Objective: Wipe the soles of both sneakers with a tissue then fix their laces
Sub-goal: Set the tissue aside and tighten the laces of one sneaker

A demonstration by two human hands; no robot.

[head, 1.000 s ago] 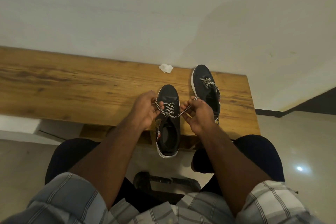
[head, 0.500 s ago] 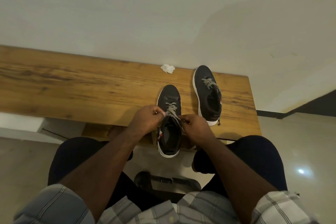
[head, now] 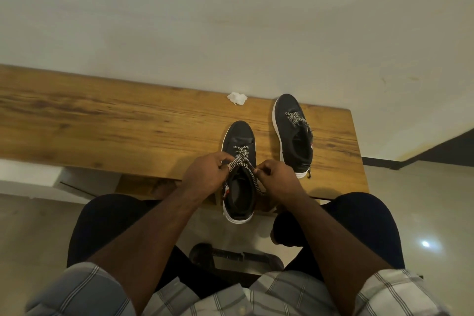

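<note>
Two black sneakers with white soles stand upright on a wooden bench (head: 102, 126). The near sneaker (head: 238, 141) hangs with its heel over the bench's front edge. Its black-and-white lace (head: 241, 159) is pinched on the left side by my left hand (head: 205, 174) and on the right side by my right hand (head: 277, 177), both just above the shoe's opening. The far sneaker (head: 292, 136) stands to the right, its lace lying loosely over the tongue. A crumpled white tissue (head: 237, 98) lies at the bench's back edge.
A pale wall rises right behind the bench. The bench's right end (head: 359, 151) is close to the far sneaker. My knees in dark trousers sit under the bench's front edge, above a glossy tiled floor (head: 423, 213). A dark object (head: 230, 256) lies on the floor between my legs.
A second ago my hands held the lace stretched wide across the near sneaker. They have come together over its opening, and the lace ends now cross between them.
</note>
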